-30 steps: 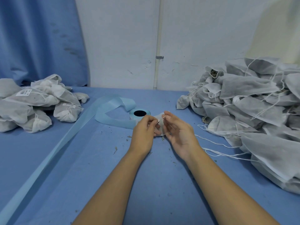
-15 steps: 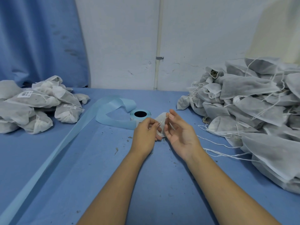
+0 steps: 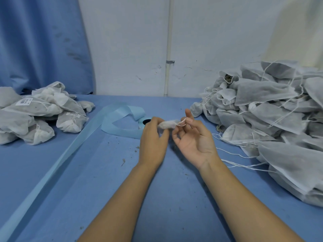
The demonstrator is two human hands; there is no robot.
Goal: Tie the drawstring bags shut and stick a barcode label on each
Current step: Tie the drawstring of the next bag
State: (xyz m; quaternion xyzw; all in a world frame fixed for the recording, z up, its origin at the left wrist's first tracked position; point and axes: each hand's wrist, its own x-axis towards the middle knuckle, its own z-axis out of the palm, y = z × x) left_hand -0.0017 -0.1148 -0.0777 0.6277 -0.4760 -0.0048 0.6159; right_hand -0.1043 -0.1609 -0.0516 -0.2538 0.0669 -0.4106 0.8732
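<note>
My left hand (image 3: 153,137) grips a small white drawstring bag (image 3: 167,124) by its gathered neck, just above the blue table. My right hand (image 3: 194,138) is palm up beside it, fingers loosely spread, with the bag's white drawstring (image 3: 181,122) looped over a fingertip. Behind my left hand lies the label roll (image 3: 144,122), mostly hidden, its pale blue backing strip (image 3: 73,149) trailing off to the lower left.
A large heap of untied white bags (image 3: 272,117) with loose strings fills the right side. A smaller pile of tied, labelled bags (image 3: 40,112) lies at the left. Plant crumbs dot the blue table (image 3: 111,198). A white wall and blue curtain stand behind.
My right hand has turned palm up and opened, drawing the string out to the right. The bag's neck has bunched into a narrow twist in my left hand.
</note>
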